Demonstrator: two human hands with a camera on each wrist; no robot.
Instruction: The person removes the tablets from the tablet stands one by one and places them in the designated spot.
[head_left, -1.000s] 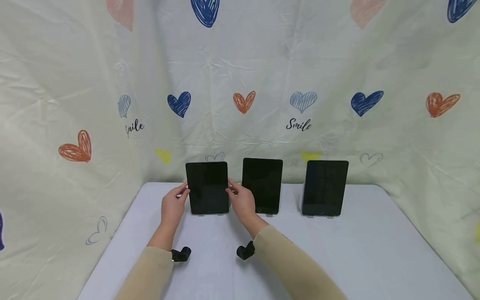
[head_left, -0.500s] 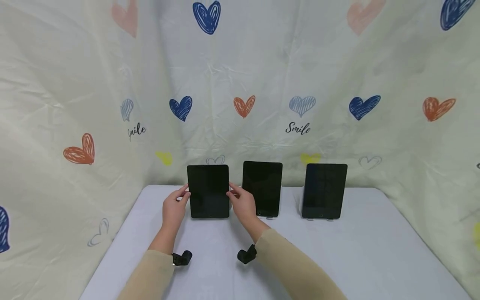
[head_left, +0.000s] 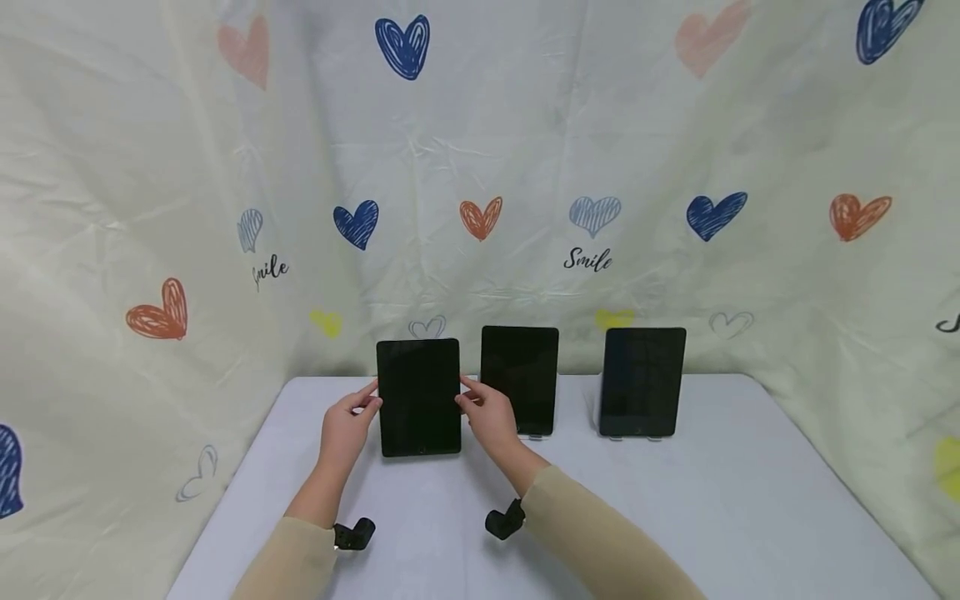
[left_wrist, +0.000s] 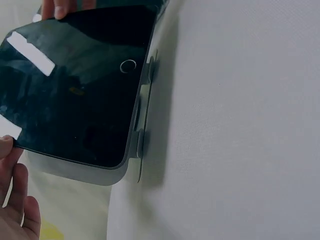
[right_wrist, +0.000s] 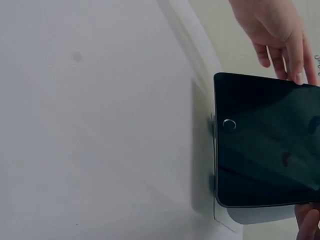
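I hold the leftmost black rectangular tablet with a dark glass screen (head_left: 418,397) upright by its side edges: my left hand (head_left: 344,428) pinches its left edge, my right hand (head_left: 490,414) its right edge, fingers (head_left: 469,387) curled against it. It stands at the back of the white desk (head_left: 712,508), just beside the middle black tablet (head_left: 520,379).
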